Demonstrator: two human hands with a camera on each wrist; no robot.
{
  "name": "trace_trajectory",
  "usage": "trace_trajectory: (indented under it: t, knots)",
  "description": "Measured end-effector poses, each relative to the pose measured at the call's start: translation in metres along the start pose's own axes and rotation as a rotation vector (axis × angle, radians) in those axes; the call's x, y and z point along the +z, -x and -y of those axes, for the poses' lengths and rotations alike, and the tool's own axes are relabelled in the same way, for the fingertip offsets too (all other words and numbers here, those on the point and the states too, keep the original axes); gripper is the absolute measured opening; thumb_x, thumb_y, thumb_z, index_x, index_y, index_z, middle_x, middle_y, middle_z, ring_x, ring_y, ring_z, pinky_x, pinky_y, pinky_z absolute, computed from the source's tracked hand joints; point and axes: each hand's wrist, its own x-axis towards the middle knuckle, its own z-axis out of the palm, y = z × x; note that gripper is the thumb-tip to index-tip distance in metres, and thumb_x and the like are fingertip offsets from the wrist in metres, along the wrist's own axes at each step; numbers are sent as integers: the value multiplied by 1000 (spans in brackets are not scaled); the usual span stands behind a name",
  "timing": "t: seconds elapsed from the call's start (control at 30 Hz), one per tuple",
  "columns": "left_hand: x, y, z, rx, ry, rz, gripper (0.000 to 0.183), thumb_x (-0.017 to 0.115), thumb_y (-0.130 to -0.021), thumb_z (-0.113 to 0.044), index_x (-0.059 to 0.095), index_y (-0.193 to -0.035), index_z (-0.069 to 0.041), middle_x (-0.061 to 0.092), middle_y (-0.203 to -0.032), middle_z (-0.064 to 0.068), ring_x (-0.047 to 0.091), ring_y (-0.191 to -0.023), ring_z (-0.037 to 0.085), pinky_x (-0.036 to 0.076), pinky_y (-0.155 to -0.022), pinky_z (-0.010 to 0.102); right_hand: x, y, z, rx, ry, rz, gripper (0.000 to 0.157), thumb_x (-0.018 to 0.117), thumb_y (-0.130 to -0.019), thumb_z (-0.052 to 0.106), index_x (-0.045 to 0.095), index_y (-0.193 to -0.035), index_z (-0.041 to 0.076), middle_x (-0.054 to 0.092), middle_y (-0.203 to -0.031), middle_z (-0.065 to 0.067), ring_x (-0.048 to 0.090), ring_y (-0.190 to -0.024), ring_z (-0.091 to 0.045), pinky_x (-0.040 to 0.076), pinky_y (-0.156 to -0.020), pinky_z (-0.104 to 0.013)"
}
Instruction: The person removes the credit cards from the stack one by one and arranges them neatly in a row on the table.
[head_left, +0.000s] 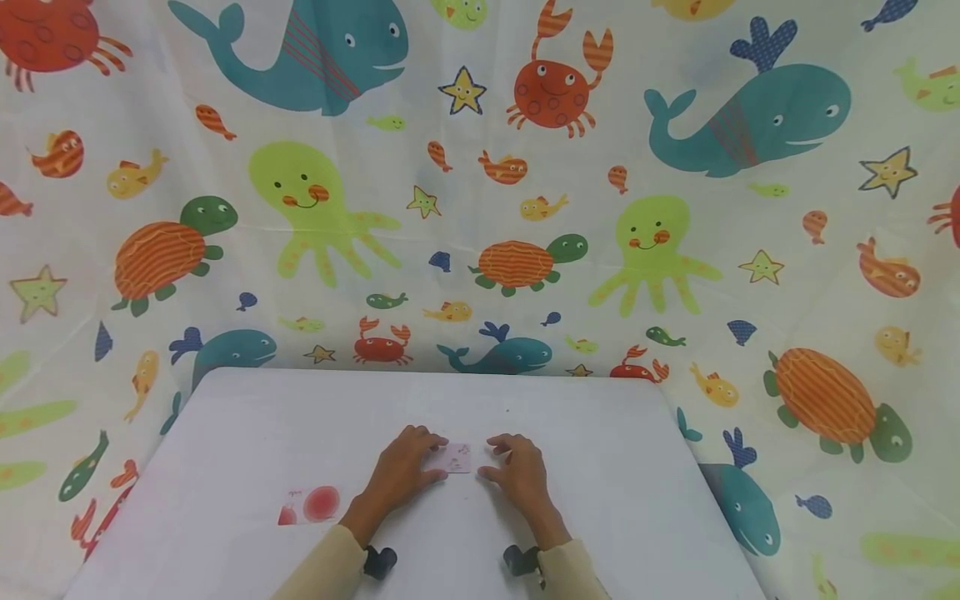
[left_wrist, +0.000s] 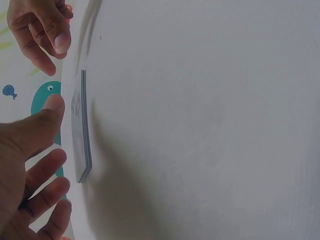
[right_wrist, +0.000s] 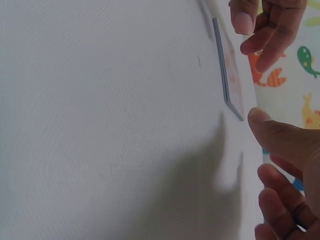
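Observation:
A small stack of thin pink cards [head_left: 459, 458] lies flat on the white table between the two hands. Its layered edge [left_wrist: 86, 125] shows in the left wrist view, and the same cards [right_wrist: 232, 75] appear from the other side in the right wrist view. My left hand [head_left: 406, 468] is at the left end of the stack with thumb and fingers spread; whether it touches the cards is unclear. Off the right end, my right hand [head_left: 521, 473] hovers apart from them, its fingers loosely bent around nothing.
On the white table [head_left: 600, 500], left of my left arm, lies a flat printed card or cards [head_left: 322, 503] with a red circle and a red corner patch. Behind the table's far edge hangs a curtain [head_left: 465, 317] patterned with sea animals. Dark straps [head_left: 380, 562] circle both wrists.

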Motion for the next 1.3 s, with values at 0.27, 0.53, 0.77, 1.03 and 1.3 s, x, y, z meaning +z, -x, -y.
trace_trajectory:
  t: [0.27, 0.53, 0.77, 1.03, 1.3]
  knots:
    - [1, -4, 2, -12, -17, 3, 49, 94, -82, -30, 76, -126, -20, 72, -110, -2, 63, -107, 16, 60, -103, 41, 0, -7, -7, -17, 7, 22, 41, 93, -83, 21, 75, -121, 21, 74, -105, 2, 59, -86, -12, 59, -84, -32]
    - [2, -10, 4, -31, -41, -1, 50, 95, -81, -31, 76, -126, -19, 71, -110, -2, 63, -106, 16, 60, -102, 39, -5, -16, -9, -29, 15, 50, 44, 93, -83, 20, 74, -123, 19, 74, -106, -2, 60, -88, -14, 59, -84, -33]
    - [1, -14, 5, -43, -33, -6, 52, 95, -81, -30, 75, -127, -17, 71, -110, 0, 62, -105, 18, 61, -100, 40, -5, -21, -8, -29, 15, 75, 48, 93, -82, 20, 74, -126, 19, 72, -105, 0, 60, -89, -14, 60, -87, -34]
    - [2, -17, 12, -79, -22, -8, 54, 95, -80, -32, 75, -129, -19, 71, -111, 1, 63, -110, 19, 61, -102, 42, 4, -27, -6, -46, 9, 107, 50, 94, -81, 20, 73, -127, 20, 72, -106, 2, 60, -89, -13, 60, -89, -34]
    - [4, -16, 16, -105, -53, 10, 54, 95, -80, -30, 75, -128, -17, 70, -112, 4, 63, -111, 23, 60, -103, 44, 14, -31, -1, -66, 1, 154, 51, 95, -80, 22, 74, -127, 21, 70, -101, 5, 58, -88, -11, 58, -88, -32]
